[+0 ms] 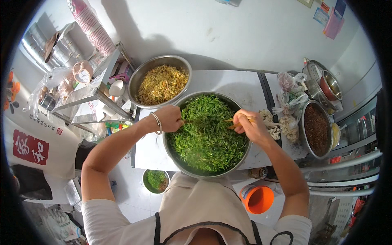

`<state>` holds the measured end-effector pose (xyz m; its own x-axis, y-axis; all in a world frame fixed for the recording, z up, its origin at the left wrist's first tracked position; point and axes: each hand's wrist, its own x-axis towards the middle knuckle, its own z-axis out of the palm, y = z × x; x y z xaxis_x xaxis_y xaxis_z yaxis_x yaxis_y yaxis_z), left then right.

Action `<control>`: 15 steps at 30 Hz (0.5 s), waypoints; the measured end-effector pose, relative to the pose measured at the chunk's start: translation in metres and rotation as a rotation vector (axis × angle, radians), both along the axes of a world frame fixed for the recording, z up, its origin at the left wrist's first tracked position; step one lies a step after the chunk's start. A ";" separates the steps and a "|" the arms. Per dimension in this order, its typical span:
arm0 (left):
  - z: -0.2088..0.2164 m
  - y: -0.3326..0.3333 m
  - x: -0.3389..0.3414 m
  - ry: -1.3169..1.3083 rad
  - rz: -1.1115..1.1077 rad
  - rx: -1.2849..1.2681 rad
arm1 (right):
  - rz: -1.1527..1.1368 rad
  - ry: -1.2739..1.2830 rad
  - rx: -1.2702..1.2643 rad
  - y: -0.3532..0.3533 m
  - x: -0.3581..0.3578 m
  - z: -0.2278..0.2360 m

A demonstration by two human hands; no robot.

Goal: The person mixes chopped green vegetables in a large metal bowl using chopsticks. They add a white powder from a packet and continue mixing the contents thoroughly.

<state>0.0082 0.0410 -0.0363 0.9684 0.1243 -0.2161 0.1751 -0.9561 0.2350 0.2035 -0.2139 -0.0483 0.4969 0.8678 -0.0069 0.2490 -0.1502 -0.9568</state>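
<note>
A large steel bowl in front of me is heaped with chopped green leaves. My right hand is closed round pale wooden chopsticks at the bowl's right side, and their lower ends go into the greens. Over the left rim my left hand is curled into a fist, with a metal bangle on its wrist. A small yellowish tip shows beside its fingers, but what it grips is mostly hidden. Between both hands the greens look darker and slightly smeared.
Behind the bowl sits a steel basin of yellowish chopped food. Bagged vegetables and a basin of brown filling stand right. A metal shelf is left. An orange bucket and a smaller bowl of greens are below table level.
</note>
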 end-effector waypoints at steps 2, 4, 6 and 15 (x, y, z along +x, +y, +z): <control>0.014 0.001 -0.006 0.093 0.043 0.083 | 0.021 -0.113 -0.037 -0.014 -0.001 0.019; 0.014 0.000 -0.011 0.177 0.094 0.175 | 0.045 -0.322 -0.146 -0.036 0.015 0.005; -0.006 -0.001 -0.019 0.363 0.084 0.217 | -0.013 -0.265 -0.186 -0.050 0.021 -0.027; -0.108 0.000 -0.032 0.351 0.507 -0.550 | -0.441 0.411 0.060 -0.037 0.009 -0.129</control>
